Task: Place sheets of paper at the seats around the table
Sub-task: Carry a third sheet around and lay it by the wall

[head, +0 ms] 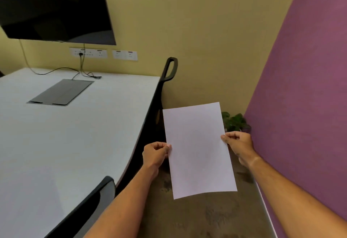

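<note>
A blank white sheet of paper [197,149] is held in the air over the floor, to the right of the white table [78,134]. My left hand [155,153] pinches the sheet's left edge. My right hand [238,143] pinches its right edge. The sheet lies nearly flat and faces up, with its long side running away from me. Whether more than one sheet is held cannot be told. No paper lies on the visible part of the table.
A grey cable-box lid [62,92] is set into the tabletop, with cables running to wall sockets [103,53]. A dark screen [56,6] hangs above. One black chair [169,72] stands at the table's far right corner, another chair [97,200] near me. A small plant [234,122] stands by the purple wall [300,87].
</note>
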The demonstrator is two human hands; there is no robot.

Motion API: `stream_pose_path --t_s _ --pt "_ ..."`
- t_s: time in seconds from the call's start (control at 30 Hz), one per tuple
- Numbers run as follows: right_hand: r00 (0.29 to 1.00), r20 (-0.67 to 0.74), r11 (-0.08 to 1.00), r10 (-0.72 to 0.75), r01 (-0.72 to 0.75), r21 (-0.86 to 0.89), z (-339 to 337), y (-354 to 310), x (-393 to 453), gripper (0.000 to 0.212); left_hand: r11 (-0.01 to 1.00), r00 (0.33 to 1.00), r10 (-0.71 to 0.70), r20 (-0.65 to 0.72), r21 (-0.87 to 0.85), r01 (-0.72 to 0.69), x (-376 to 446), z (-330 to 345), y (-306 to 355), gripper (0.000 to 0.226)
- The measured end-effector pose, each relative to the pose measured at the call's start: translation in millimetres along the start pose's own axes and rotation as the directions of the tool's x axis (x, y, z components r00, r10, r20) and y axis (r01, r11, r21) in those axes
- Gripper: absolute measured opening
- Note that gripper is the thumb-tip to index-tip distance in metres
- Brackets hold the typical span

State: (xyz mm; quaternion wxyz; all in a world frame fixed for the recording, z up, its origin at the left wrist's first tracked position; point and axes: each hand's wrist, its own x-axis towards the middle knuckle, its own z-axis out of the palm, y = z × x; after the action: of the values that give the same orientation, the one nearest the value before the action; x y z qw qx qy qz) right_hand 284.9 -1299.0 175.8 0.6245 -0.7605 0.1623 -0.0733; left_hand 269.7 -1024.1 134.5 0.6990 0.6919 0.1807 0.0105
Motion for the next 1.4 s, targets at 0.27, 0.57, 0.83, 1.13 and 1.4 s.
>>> stream_pose_path --t_s 0.27,0.57,0.83,1.13,1.4 --pt "0.967 0.251 0.999 -0.040 0.047 -0.020 103 -30 122 0.007 0.995 0.956 -0.055 -0.289 -0.092 0.029 88 -20 21 0.010" --pt "0.839 0.537 0.993 -0.085 0.118 -0.028 241 -60 240 0.011 0.982 0.800 -0.101 -0.592 -0.186 -0.014 164 -48 36 0.007" --pt "0.692 0.717 0.984 -0.081 0.172 -0.055 346 -83 284 0.010 0.970 0.648 -0.142 -0.748 -0.235 -0.057 198 -81 45 0.006" --pt "0.538 0.843 0.992 -0.024 0.121 -0.048 454 -114 309 0.010 0.960 0.555 -0.160 -0.817 -0.259 -0.105 263 -147 48 0.006" --pt "0.462 0.883 0.982 0.085 0.110 -0.152 567 -151 348 0.016 0.947 0.558 -0.198 -0.806 -0.305 -0.105 360 -219 55 0.005"
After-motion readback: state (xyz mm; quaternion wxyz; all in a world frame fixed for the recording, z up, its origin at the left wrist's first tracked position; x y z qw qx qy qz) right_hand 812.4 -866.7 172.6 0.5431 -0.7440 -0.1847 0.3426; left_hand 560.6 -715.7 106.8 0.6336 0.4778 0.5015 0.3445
